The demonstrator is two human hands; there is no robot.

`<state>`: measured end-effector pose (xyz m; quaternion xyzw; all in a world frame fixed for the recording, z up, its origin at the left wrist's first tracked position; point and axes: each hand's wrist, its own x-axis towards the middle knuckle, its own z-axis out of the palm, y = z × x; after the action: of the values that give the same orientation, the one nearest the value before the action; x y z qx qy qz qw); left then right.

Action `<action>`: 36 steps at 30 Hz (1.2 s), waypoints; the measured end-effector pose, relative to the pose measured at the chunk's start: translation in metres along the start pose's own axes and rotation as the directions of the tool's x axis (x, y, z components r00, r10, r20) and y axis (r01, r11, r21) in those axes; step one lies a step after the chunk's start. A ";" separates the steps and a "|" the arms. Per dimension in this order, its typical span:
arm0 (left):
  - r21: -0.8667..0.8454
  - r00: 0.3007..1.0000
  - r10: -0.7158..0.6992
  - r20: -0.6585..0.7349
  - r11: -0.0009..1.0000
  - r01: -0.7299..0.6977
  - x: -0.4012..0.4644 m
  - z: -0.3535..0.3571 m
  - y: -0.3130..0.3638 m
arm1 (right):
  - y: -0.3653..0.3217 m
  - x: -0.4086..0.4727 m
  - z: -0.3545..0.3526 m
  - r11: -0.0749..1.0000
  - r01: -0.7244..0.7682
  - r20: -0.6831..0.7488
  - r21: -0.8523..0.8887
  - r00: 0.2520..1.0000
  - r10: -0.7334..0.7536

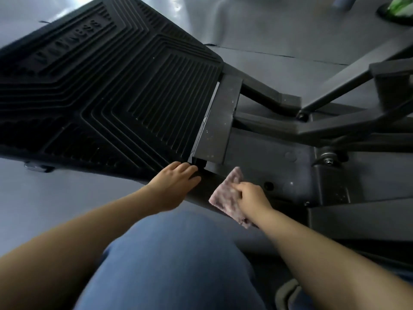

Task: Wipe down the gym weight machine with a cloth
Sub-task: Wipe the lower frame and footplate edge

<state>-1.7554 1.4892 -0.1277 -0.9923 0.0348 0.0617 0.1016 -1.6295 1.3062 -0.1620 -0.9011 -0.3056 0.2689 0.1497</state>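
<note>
Two bare hands work at the base of a dark gym weight machine (274, 157), seen from a head-worn camera looking steeply down. The right hand (251, 195), just right of the frame's centre, holds a mottled pinkish-purple cloth (225, 198) with fingers curled over it, pressing it against the machine's dark grey frame; one corner of the cloth points up toward the middle of the frame and the other end trails down under the wrist. The left hand (176, 186), just left of the cloth and apart from it, rests with relaxed, fairly straight fingers on the lower edge of the machine's large black footplate (107, 90), holding nothing.

The footplate fills the upper left and centre of the frame, tilted, its rubber face ribbed in nested angular grooves, with raised lettering near the upper left that is too blurred to read. At its right edge it meets a grey metal bracket (220, 121), flecked with pale specks. Dark steel bars (348, 90) run from the bracket toward the upper right, and a bolt with a nut (329, 161) shows at the right side, centre height.

Grey flooring (279, 25) spreads across the top of the frame and the left edge. A green-and-black object (400, 7), too cropped to identify, sits in the upper right corner. The person's knee in blue jeans (174, 260) fills the bottom centre, both bare forearms reaching up past it.
</note>
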 end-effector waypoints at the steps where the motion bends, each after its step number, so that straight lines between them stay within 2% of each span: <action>1: -0.008 1.000 -0.015 -0.010 1.000 0.015 -0.001 -0.001 0.001 | -0.002 -0.001 -0.008 0.997 -0.017 -0.016 0.073 1.000 0.018; 3: 0.025 0.996 -0.073 -0.042 0.997 0.074 0.001 -0.002 0.004 | -0.006 0.002 -0.021 0.993 0.011 -0.055 0.115 0.998 -0.005; 6: -0.055 0.989 -0.134 -0.065 0.990 0.130 0.007 -0.006 0.001 | -0.015 0.014 -0.034 0.986 0.105 -0.125 0.127 0.988 -0.089; 8: -0.088 0.976 -0.206 -0.077 0.976 0.199 0.011 0.002 -0.007 | -0.026 0.023 -0.040 0.979 0.190 -0.164 0.071 0.970 -0.177; 12: -0.147 0.946 -0.311 -0.087 0.943 0.297 0.023 0.013 -0.020 | -0.043 0.056 -0.033 0.973 0.228 -0.187 -0.018 0.956 -0.227; 14: -0.172 0.932 -0.347 -0.108 0.930 0.326 0.035 0.020 -0.031 | -0.049 0.073 -0.023 0.963 0.253 -0.122 -0.087 0.957 -0.263; 18: -0.237 0.914 -0.379 -0.144 0.910 0.340 0.056 0.029 -0.039 | -0.054 0.091 -0.004 0.900 0.256 0.136 -0.352 0.966 -0.222; 23: -0.300 0.909 -0.412 -0.060 0.876 0.378 0.083 0.031 -0.046 | -0.043 0.125 -0.015 0.862 0.265 0.159 -0.431 0.963 -0.216; 26: -0.398 0.896 -0.444 -0.021 0.825 0.400 0.098 0.023 -0.051 | -0.039 0.161 -0.036 0.904 0.150 0.119 -0.400 0.987 -0.111; 28: -0.407 0.886 -0.463 -0.011 0.812 0.419 0.108 0.023 -0.058 | -0.040 0.173 -0.045 0.916 0.102 0.108 -0.389 0.992 -0.065; 29: -0.414 0.882 -0.471 0.008 0.801 0.432 0.112 0.023 -0.063 | -0.040 0.173 -0.041 0.910 0.123 0.116 -0.396 0.990 -0.083; 31: -0.447 0.870 -0.492 0.031 0.772 0.452 0.123 0.024 -0.073 | -0.042 0.160 -0.028 0.846 0.282 0.091 -0.452 0.958 -0.271; 33: -0.461 0.865 -0.499 0.054 0.756 0.465 0.135 0.025 -0.083 | -0.044 0.145 -0.019 0.723 0.467 0.118 -0.509 0.870 -0.479; 34: -0.463 0.865 -0.497 0.071 0.752 0.470 0.141 0.025 -0.088 | -0.044 0.143 -0.019 0.682 0.516 0.185 -0.518 0.846 -0.499; 36: -0.475 0.865 -0.494 0.084 0.744 0.471 0.155 0.024 -0.094 | -0.041 0.155 -0.028 0.668 0.518 0.201 -0.534 0.846 -0.494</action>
<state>-1.5970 1.5772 -0.1526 -0.9618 -0.2368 0.0163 -0.1361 -1.5287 1.4326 -0.1824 -0.7774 -0.6120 0.1305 -0.0639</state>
